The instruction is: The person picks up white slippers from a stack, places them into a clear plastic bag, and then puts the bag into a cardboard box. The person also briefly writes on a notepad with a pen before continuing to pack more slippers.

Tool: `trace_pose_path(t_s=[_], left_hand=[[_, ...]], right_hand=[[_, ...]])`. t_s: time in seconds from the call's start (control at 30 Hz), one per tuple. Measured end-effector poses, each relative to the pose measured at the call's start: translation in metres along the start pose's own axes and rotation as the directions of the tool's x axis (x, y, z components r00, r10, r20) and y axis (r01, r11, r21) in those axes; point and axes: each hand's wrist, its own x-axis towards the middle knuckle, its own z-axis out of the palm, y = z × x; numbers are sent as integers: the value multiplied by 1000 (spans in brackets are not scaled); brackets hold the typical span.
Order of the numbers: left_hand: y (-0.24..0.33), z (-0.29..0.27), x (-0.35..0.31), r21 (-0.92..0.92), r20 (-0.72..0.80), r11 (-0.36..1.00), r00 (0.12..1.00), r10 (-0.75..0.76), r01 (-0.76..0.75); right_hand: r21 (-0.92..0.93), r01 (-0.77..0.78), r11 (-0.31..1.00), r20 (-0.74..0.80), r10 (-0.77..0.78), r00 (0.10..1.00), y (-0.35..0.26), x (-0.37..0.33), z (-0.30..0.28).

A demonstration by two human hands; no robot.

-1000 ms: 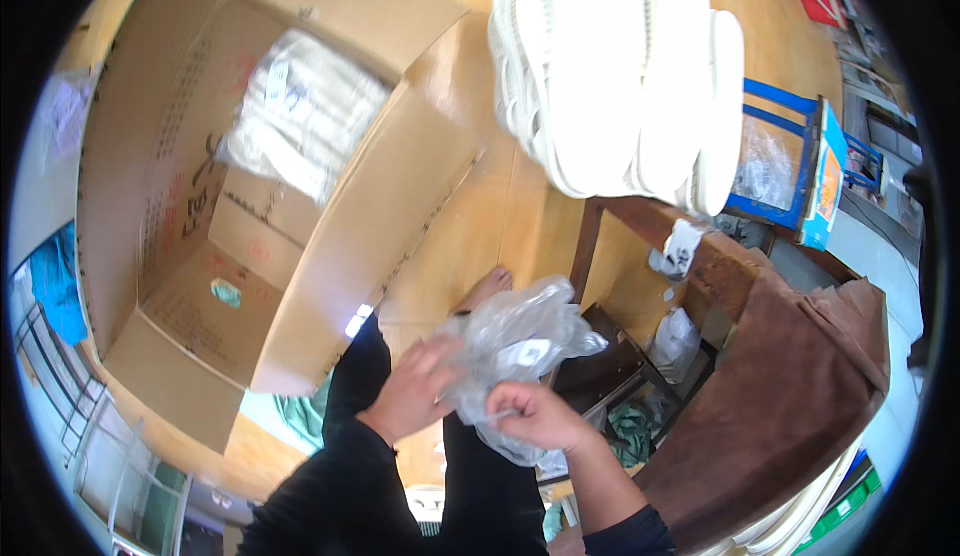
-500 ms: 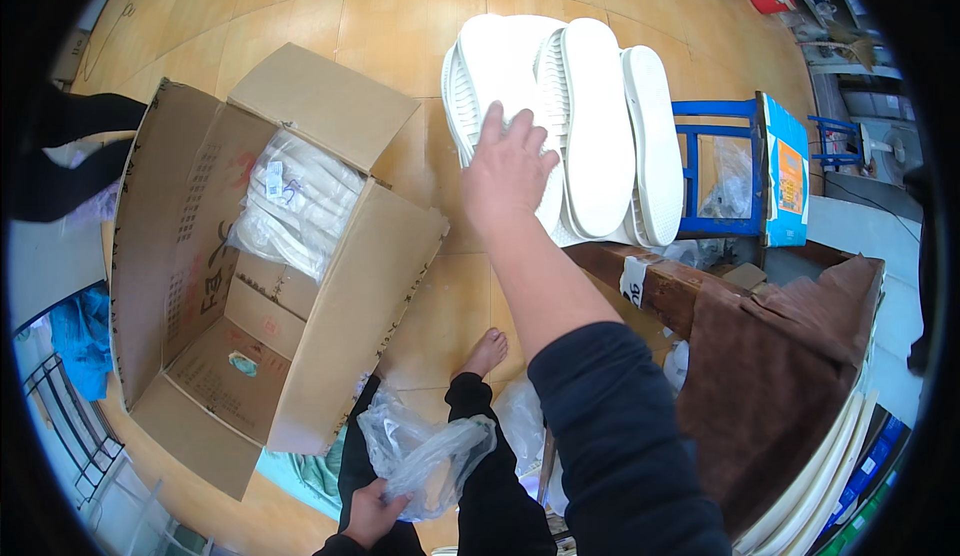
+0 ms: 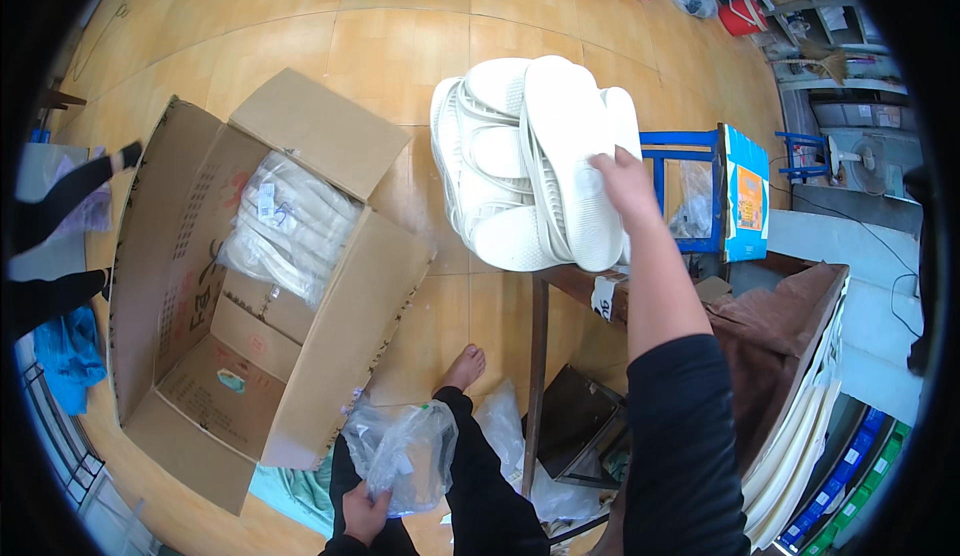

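Note:
A pile of white shoe soles (image 3: 498,152) lies ahead of me, some flat side up and some showing ribbed insides. At the pile's right side is my right hand (image 3: 632,188). It is closed on the edge of a long white shoe sole (image 3: 575,146), with the fingertips on its upper face and the rest of the grip partly hidden. Low in the view, over my legs, my left hand (image 3: 366,513) is closed on a crumpled clear plastic bag (image 3: 412,456).
To my left an open cardboard box (image 3: 210,396) holds bagged white soles (image 3: 290,226). A blue stool (image 3: 690,138) with a blue carton (image 3: 745,196) stands right of the pile. Brown cloth (image 3: 770,326) covers a bin at right. Another person's dark-clothed legs (image 3: 60,191) show at far left.
My right hand has moved right, from the middle of the pile to its right edge. The soles have shifted and lie more jumbled. My left hand still holds the plastic bag.

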Motion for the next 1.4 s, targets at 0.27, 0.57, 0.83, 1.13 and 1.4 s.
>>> trace_pose_path(t_s=[0.27,0.57,0.83,1.13,1.4], left_hand=[[4,4,6,1,0,1000,1000,20,-20],[15,4,12,-5,53,997,996,-71,72],[9,7,14,-24,3,999,1000,-31,31],[13,0,6,-108,37,991,996,85,-81],[15,-2,4,-83,67,992,993,95,-90]], right_hand=[[-386,-92,918,37,115,993,6,20,12],[-407,-117,906,7,131,991,-17,12,22],[-168,-233,958,333,277,901,-24,29,7],[-253,-152,955,136,191,972,-29,13,31],[-407,12,913,3,-12,1000,-33,-14,61]])
